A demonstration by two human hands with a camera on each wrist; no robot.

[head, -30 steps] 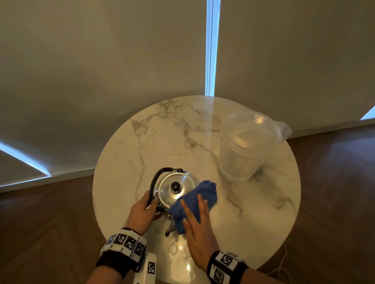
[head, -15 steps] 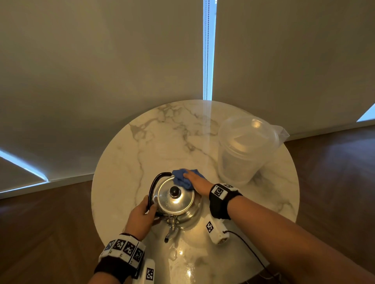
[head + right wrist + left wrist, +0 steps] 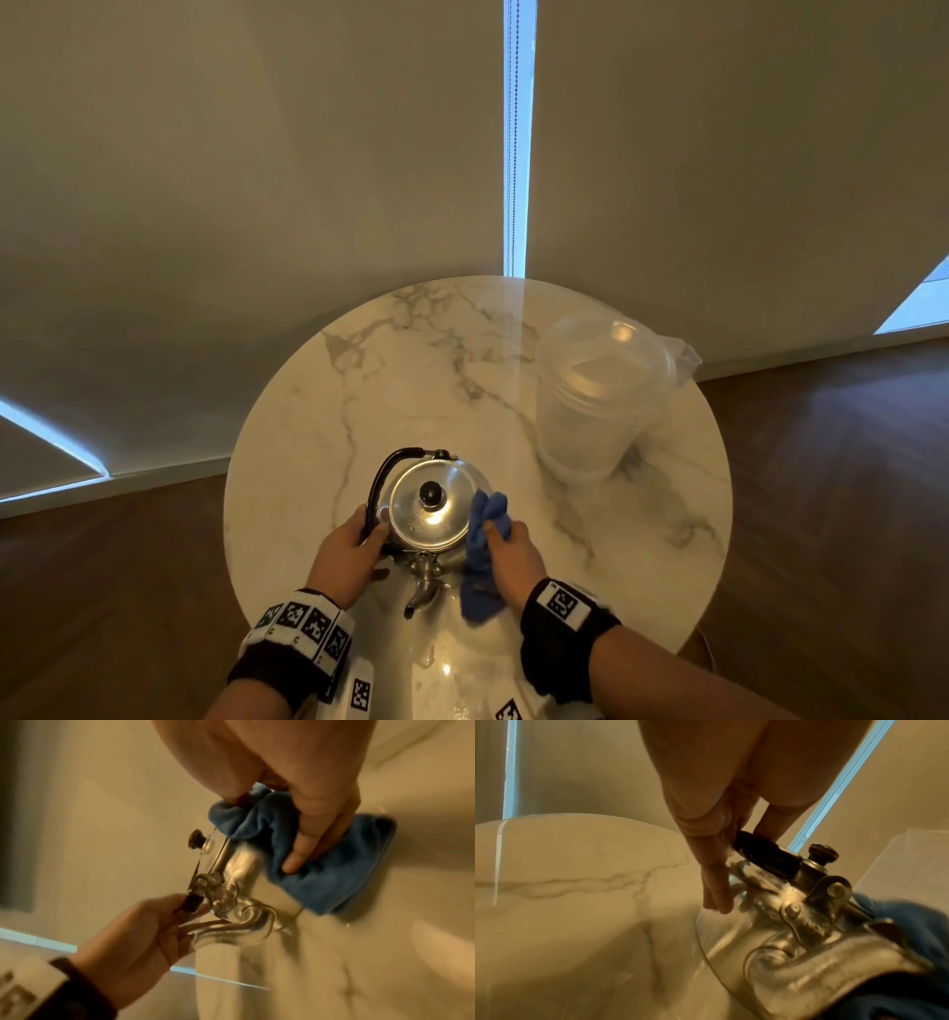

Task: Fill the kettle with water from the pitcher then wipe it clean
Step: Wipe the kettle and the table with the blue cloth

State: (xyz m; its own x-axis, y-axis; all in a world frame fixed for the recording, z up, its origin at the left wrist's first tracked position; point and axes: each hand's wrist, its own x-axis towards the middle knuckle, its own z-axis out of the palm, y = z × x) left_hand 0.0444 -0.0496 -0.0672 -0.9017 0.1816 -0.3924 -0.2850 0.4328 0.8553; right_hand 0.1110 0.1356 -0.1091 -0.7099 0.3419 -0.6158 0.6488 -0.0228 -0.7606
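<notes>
A shiny metal kettle [image 3: 434, 514] with its lid on stands near the front of the round marble table [image 3: 359, 370], spout [image 3: 423, 591] toward me. My left hand [image 3: 349, 555] holds the black handle [image 3: 765, 854] where it meets the kettle's left side. A blue cloth [image 3: 482, 555] is bunched in my right hand [image 3: 513, 555] and pressed against the kettle's right flank; in the right wrist view the cloth [image 3: 334, 866] lies under my thumb and fingers, beside the kettle [image 3: 236, 878]. A clear plastic pitcher [image 3: 601, 401] with a lid stands at the table's right rear.
Pale roller blinds with a bead chain [image 3: 511, 139] hang right behind the table. Dark wood floor [image 3: 832, 488] surrounds it. Wet glints show on the tabletop near the front edge [image 3: 441, 663].
My right hand has carried the cloth from the kettle's far side round to its right front side. The left hand has kept hold of the handle; the kettle has stayed in place.
</notes>
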